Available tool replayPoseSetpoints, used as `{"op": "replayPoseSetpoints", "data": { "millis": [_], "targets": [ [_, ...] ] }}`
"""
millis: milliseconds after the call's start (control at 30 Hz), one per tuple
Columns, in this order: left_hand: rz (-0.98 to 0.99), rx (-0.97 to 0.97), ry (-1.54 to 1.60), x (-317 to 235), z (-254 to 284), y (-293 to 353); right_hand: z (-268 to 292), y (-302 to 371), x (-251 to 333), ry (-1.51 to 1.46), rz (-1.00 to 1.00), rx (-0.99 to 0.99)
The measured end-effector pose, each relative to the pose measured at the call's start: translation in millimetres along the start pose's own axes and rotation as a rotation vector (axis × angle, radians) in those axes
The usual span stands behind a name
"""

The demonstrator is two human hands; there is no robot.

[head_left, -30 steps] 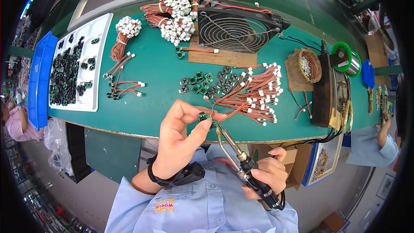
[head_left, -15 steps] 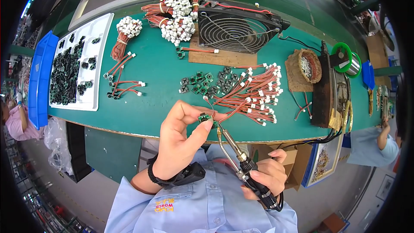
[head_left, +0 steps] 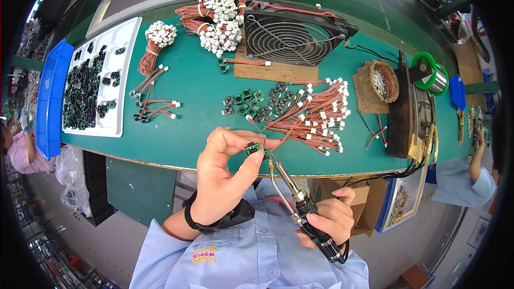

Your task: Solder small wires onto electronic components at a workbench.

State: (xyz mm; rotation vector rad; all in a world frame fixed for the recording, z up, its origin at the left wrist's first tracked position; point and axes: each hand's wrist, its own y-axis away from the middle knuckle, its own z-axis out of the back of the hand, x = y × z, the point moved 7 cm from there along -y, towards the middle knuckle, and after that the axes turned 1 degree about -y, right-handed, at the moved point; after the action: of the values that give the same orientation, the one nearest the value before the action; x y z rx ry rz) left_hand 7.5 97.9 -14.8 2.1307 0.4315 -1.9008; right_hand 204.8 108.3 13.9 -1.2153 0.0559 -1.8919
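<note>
Between thumb and fingers, my left hand (head_left: 219, 174) pinches a small green circuit board (head_left: 254, 149) with a black part on it, just past the table's near edge. Red and dark wires run by the board and my fingertips. My right hand (head_left: 333, 218) is wrapped round a black-handled soldering iron (head_left: 292, 186) with a thin metal solder-feed tube beside its barrel. The iron's tip meets the board's right edge; whether it touches cannot be made out. Beyond my hands lie loose boards (head_left: 247, 101) and a fan of red-and-black wire leads (head_left: 321, 118) with white connectors.
A black fan (head_left: 292, 35) stands at the back, beside bundled leads (head_left: 219, 16). On the left are a white tray (head_left: 120, 75) of boards and a blue bin (head_left: 51, 96). To the right sit a round tip-cleaning bowl (head_left: 385, 81), a solder spool (head_left: 439, 80) and a metal stand (head_left: 399, 112).
Both hands shift very slightly left with the board and the iron. The wire end by the board moves a little left and up. The grips stay the same.
</note>
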Motion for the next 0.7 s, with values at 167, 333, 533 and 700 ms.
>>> {"op": "replayPoseSetpoints", "data": {
  "millis": [167,333,533,700],
  "targets": [
    [-0.047,0.011,-0.141,-3.6,0.4,0.3,0.0,1.7,1.1,0.038,0.049,0.003],
    [-0.051,-0.01,-0.162,-6.8,-1.1,0.9,1.3,3.2,3.1,0.057,0.065,0.011],
    [-0.007,-0.022,-0.1,-10.0,-4.8,1.3,5.3,3.6,2.8,0.023,-0.008,0.005],
    [0.009,-0.017,-0.063,-9.4,-6.8,0.8,6.6,4.4,3.0,0.04,-0.015,0.008]
  ]
}}
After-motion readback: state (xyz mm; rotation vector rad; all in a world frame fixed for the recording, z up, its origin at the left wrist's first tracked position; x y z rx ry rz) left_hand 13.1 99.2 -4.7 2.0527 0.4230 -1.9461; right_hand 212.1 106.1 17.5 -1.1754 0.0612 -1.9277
